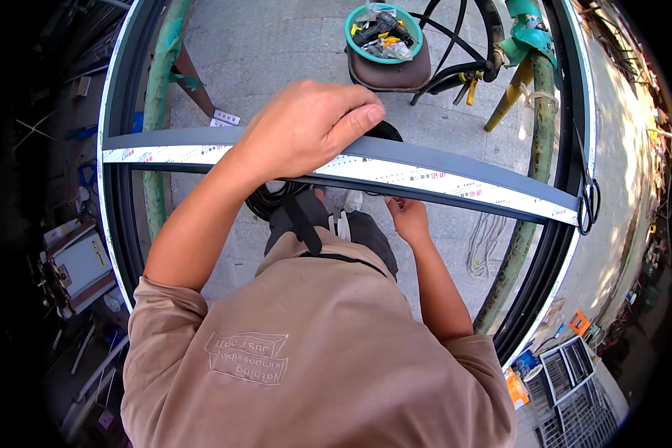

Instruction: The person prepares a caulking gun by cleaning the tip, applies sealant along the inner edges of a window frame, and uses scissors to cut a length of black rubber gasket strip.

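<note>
A dark grey window frame (562,287) with printed white protective film lies in front of me. Its crossbar (455,173) runs from left to right across the opening. My left hand (310,123) is closed over the middle of this bar, the thumb against the index finger; its other fingers are hidden on the far side. Just below the bar's near edge, to the right of my legs, is my right hand (408,218). Its fingers are curled together at the underside, and whatever they may hold is hidden. Black-handled scissors (590,205) stand by the bar's right end.
Green pipe supports (539,127) run under both sides of the frame. Beyond the bar, a teal basin (351,37) of tools and bags sits on a brown stool (392,71). Black hoses (493,30) curve beside it. Metal grilles (575,373) lie at lower right, clutter at left.
</note>
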A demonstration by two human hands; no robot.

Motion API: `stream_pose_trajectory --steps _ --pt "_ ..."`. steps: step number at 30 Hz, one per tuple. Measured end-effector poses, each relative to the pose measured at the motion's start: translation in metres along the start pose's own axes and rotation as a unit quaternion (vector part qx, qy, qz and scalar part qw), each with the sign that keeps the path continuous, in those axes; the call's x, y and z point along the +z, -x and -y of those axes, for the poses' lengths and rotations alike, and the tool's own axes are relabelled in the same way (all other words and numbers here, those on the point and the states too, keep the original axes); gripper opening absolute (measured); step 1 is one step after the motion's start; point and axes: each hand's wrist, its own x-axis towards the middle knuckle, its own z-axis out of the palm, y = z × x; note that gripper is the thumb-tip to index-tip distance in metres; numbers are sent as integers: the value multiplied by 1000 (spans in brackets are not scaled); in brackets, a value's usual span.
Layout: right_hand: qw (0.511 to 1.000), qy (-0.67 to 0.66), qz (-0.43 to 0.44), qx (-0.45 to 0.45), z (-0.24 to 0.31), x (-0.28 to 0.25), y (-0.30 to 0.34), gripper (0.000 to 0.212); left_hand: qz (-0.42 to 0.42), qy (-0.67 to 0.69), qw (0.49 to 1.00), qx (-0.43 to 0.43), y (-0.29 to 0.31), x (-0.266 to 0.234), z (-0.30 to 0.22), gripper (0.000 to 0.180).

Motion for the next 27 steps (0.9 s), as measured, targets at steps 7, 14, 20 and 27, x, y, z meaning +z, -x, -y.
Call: stream_pose_trajectory --steps 7,14,20,27 --pt "987 38 90 -127 56 -46 28 47 -124 214 968 -31 13 5 21 44" --pt "911 -63 279 -297 160 -112 102 49 -125 195 971 -57 10 4 20 44" --pt "920 -68 -160 -350 187 -222 136 37 -128 221 963 -91 12 2 24 43" --pt "817 160 -549 -76 109 -329 102 35 -93 207 972 -64 2 2 8 38"
